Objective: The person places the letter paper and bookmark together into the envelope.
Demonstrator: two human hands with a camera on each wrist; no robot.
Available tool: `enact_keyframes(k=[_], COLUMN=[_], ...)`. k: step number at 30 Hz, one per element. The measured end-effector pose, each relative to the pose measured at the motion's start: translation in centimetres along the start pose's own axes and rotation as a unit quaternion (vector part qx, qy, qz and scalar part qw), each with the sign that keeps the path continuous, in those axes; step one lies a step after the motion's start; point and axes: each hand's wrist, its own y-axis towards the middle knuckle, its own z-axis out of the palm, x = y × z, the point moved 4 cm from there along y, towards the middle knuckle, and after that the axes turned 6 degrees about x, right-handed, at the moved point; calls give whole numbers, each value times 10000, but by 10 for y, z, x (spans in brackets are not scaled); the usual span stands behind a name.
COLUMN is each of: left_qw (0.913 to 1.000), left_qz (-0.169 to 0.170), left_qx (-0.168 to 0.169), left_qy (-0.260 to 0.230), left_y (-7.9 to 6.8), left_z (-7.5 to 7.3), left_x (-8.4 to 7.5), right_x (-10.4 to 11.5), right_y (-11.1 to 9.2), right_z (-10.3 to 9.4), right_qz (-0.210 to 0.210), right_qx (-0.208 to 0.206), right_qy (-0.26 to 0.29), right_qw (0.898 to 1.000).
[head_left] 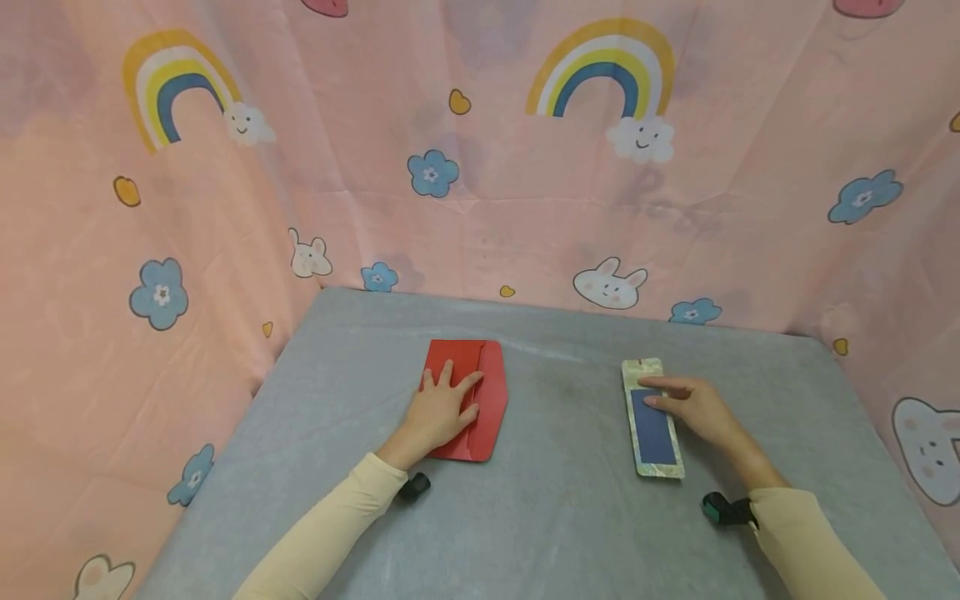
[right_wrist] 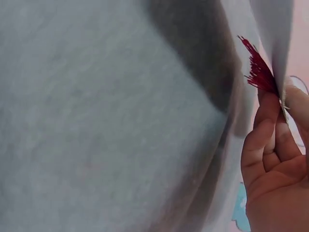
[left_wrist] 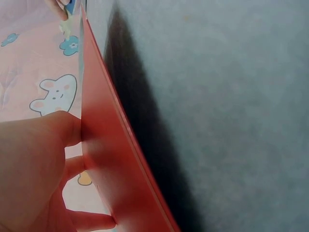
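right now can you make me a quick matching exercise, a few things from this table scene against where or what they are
Things:
1. red envelope
2. bookmark
3. left hand
4. table

Descriptions:
A. covered in grey cloth
B. lies flat on the envelope with straight fingers
C. long pale card with a dark blue panel, touched by the right hand
D. lies on the left part of the table, flap side up

Pairs: 1-D, 2-C, 3-B, 4-A
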Motion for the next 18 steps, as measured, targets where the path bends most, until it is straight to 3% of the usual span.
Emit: enact_keyframes(k=[8, 18], left_qw=[10000, 10000], left_qz=[16, 24], left_qx=[18, 42], left_qy=[-4, -32], left_y=[0, 0], left_z=[-1, 1], left_x=[0, 1], right_x=[9, 25], right_y=[3, 8], right_z=[3, 13], right_qz=[55, -44], right_qx=[-359, -78], right_qy=[-173, 189], right_qw=[9992, 9998])
